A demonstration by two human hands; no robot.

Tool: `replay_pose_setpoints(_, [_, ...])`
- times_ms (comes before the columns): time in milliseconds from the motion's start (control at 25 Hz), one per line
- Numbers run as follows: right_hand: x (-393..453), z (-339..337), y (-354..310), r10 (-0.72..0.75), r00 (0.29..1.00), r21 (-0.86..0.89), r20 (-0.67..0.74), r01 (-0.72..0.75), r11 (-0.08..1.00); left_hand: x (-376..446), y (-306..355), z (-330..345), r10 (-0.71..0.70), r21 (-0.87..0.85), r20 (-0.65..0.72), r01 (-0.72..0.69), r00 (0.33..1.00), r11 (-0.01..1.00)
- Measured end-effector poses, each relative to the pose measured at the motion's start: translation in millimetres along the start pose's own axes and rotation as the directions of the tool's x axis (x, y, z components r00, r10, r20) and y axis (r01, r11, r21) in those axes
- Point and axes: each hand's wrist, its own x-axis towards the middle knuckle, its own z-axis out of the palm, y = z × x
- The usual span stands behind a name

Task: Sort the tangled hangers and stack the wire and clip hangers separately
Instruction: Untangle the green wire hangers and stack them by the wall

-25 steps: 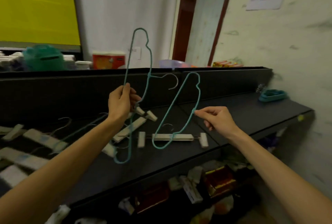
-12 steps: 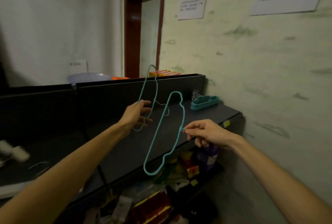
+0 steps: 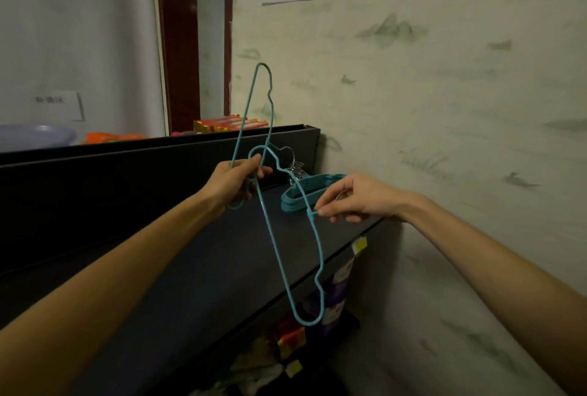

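The left hand [image 3: 236, 179] is closed around 1 thin teal wire hanger [image 3: 254, 109], gripping it low so that its long loop rises toward 12 o'clock, above the dark back panel [image 3: 127, 167] of the dark counter [image 3: 203, 268]. The right hand [image 3: 355, 197] pinches a second teal wire hanger [image 3: 287, 268] between thumb and forefinger at the middle of its right side; this hanger hangs tilted in the air, its upper bend at 11 o'clock near the left hand and its lower bend at 6 o'clock past the counter's front edge. The 2 hangers cross just beside the left hand's fingers; whether they are hooked together cannot be told. At 12 o'clock from the right hand, a flat stack of teal wire hangers [image 3: 305, 190] lies on the far end of the counter against the pale stained wall [image 3: 444, 93], with silver hooks [image 3: 295, 170] showing at its back. Under the counter a lower shelf holds colourful packets [image 3: 289, 338]. A dark red door frame [image 3: 178, 46] stands at 11 o'clock
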Motion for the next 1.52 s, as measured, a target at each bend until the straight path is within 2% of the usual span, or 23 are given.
replay_pose_setpoints(80, [26,-30,22,0.029,0.993,0.048,-0.111,-0.024,0.999,34,10,15,0.006,-0.072,-0.074,-0.011,0.997,0.997])
replay_pose_setpoints(160, [46,-49,54,0.069,0.975,0.232,-0.210,-0.019,0.973,65,15,32,0.005,-0.091,-0.172,-0.021,0.985,0.996])
replay_pose_setpoints(240, [67,-56,92,0.122,0.970,0.391,-0.211,-0.031,0.920,90,12,52,0.008,-0.109,-0.232,-0.034,0.973,0.993])
replay_pose_setpoints(360, [95,-53,144,0.112,0.983,0.299,-0.142,-0.066,0.952,128,-4,81,-0.073,-0.272,-0.301,-0.013,0.951,0.962])
replay_pose_setpoints(400, [104,-54,159,0.065,0.987,0.282,-0.150,-0.020,0.959,139,-8,88,-0.099,-0.332,-0.333,-0.018,0.938,0.943])
replay_pose_setpoints(480, [126,-68,181,-0.066,0.957,0.314,-0.284,0.158,0.936,157,-18,100,-0.119,-0.390,-0.403,-0.053,0.907,0.919])
replay_pose_setpoints(560, [153,-98,203,-0.113,0.890,0.376,-0.441,0.298,0.877,168,-30,112,-0.096,-0.308,-0.493,-0.070,0.865,0.949])
replay_pose_setpoints(640, [185,-133,221,-0.196,0.839,0.317,-0.507,0.393,0.863,172,-44,124,-0.002,-0.139,-0.604,-0.103,0.797,0.985])
replay_pose_setpoints(760, [236,-168,251,-0.337,0.857,0.142,-0.389,0.417,0.898,171,-64,132,0.131,0.075,-0.744,-0.114,0.655,0.991])
replay_pose_setpoints(800, [252,-175,259,-0.352,0.871,0.090,-0.343,0.403,0.911,170,-71,130,0.176,0.156,-0.759,-0.087,0.627,0.984])
replay_pose_setpoints(880, [281,-186,269,-0.361,0.895,-0.078,-0.262,0.353,0.932,167,-82,125,0.238,0.319,-0.756,0.026,0.609,0.947])
replay_pose_setpoints(960, [302,-188,271,-0.393,0.909,-0.309,-0.137,0.338,0.889,162,-90,124,0.279,0.455,-0.733,0.143,0.620,0.879])
replay_pose_setpoints(1000, [308,-186,271,-0.402,0.911,-0.332,-0.089,0.353,0.875,160,-94,128,0.296,0.506,-0.722,0.186,0.625,0.842])
replay_pose_setpoints(1080, [314,-178,272,-0.393,0.919,-0.245,-0.029,0.375,0.894,155,-101,138,0.344,0.583,-0.714,0.246,0.609,0.775])
replay_pose_setpoints(1200, [322,-170,284,-0.386,0.922,-0.249,-0.013,0.371,0.895,150,-113,150,0.395,0.662,-0.674,0.273,0.624,0.698])
replay_pose_setpoints(1360, [326,-162,295,-0.387,0.922,-0.276,0.010,0.374,0.885,145,-134,154,0.383,0.702,-0.648,0.320,0.658,0.637])
replay_pose_setpoints(1520, [322,-158,300,-0.384,0.923,-0.275,-0.003,0.368,0.888,146,-150,154,0.340,0.691,-0.658,0.360,0.671,0.627])
